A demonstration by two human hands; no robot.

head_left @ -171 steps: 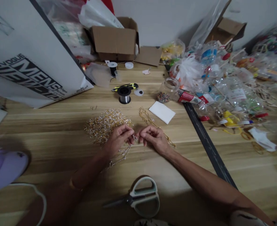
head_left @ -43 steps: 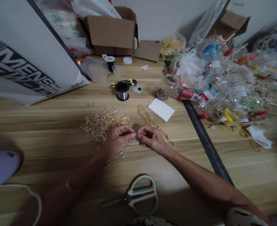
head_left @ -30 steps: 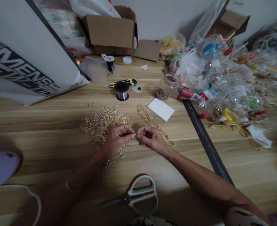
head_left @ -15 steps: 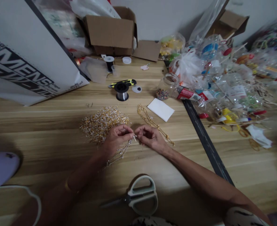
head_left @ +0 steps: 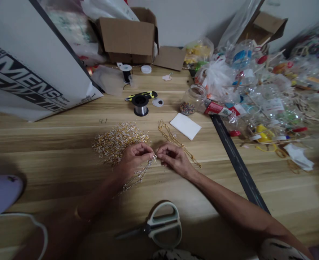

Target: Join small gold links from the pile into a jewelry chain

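Observation:
My left hand [head_left: 136, 156] pinches one end of a silver-coloured chain [head_left: 140, 175], whose strands trail down and left onto the table. Close beside it, my right hand [head_left: 174, 159] has its thumb and forefinger pressed together near the same end. What lies between those fingertips is too small to make out. A heap of gold and clear beaded chain [head_left: 118, 139] spreads just behind my left hand. Gold-coloured chains [head_left: 177, 141] lie stretched out behind my right hand. Scissors [head_left: 163, 225] with pale handles rest in front of me, blades toward the left.
Behind the hands stand a wire spool [head_left: 140, 105], a yellow-black cutter [head_left: 141, 95], a white card [head_left: 185, 126] and a jar of beads [head_left: 193, 99]. Plastic bottles [head_left: 267, 97] crowd the right. Cardboard boxes [head_left: 128, 38] stand at the back, a large printed box [head_left: 37, 68] at left.
My right fingertips have shifted very slightly at the chain's end. Everything else stays in place.

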